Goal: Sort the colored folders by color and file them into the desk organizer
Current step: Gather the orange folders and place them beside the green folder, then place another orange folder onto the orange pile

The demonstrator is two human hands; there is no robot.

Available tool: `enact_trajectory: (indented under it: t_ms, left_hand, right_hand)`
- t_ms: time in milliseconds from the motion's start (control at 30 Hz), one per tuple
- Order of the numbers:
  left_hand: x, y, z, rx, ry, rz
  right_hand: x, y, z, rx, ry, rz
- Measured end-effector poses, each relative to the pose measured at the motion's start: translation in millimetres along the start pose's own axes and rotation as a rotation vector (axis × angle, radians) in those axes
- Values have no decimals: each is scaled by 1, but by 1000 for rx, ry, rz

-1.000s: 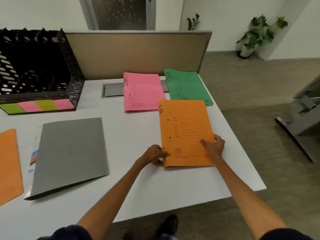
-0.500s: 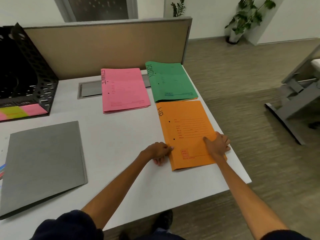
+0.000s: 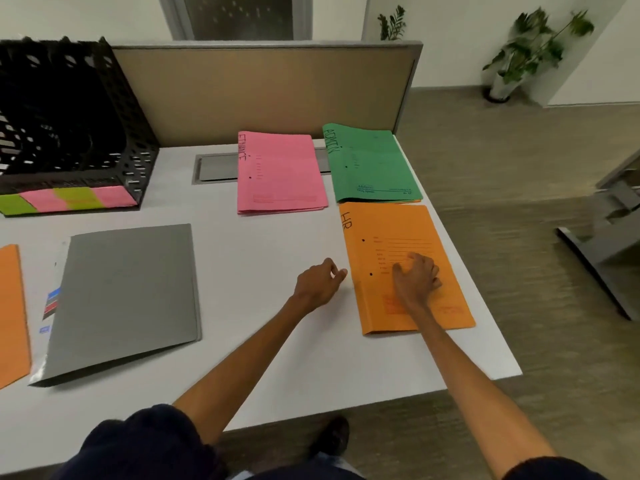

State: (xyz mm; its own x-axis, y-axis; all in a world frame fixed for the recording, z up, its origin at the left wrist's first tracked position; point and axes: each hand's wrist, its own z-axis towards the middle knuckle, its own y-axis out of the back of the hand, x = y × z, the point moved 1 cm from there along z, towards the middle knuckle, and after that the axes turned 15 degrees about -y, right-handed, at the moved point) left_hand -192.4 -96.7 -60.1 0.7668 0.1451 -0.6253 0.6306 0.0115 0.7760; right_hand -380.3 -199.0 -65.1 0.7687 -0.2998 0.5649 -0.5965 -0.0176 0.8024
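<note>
Orange folder (image 3: 375, 299) under right hand (image 3: 415, 277)

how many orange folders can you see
3: the HR folder under the right hand, a cut-off folder at the far left, and an orange edge showing beneath the green folder; others may be hidden.

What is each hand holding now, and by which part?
Nothing is gripped. The right hand rests on the front of the orange HR folder; the left hand is beside its left edge, empty.
</note>
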Motion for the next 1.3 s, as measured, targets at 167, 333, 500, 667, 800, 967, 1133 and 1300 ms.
enact_trajectory:
  t_ms: [167,333,500,667,800,967,1133,1300]
  left_hand:
    - [41,42,-31,-165,37,-72]
    - [104,92,-91,-302,96,-107]
    - [175,161,-153,-500,149,-106]
    - [246,224,-222,-784,235,-104]
    - [308,268,-285,-851,334,-54]
    - [372,304,-361,-908,488,-27]
    - [414,321,-414,-879,687,-25]
    - [440,325,-454,-751,908,6]
  right_hand:
    - [59,-37,-48,86,140,55]
    - [121,-91,-124,200,276,70]
    - [185,-150,-213,316,379,116]
    - [242,-212,-304,428,480,115]
    - [286,-257,-374,470,549,128]
    - [327,-296,-447,555,688,85]
    - [347,-328,-498,649,765,70]
    - [355,-358,-529,736,701,-88]
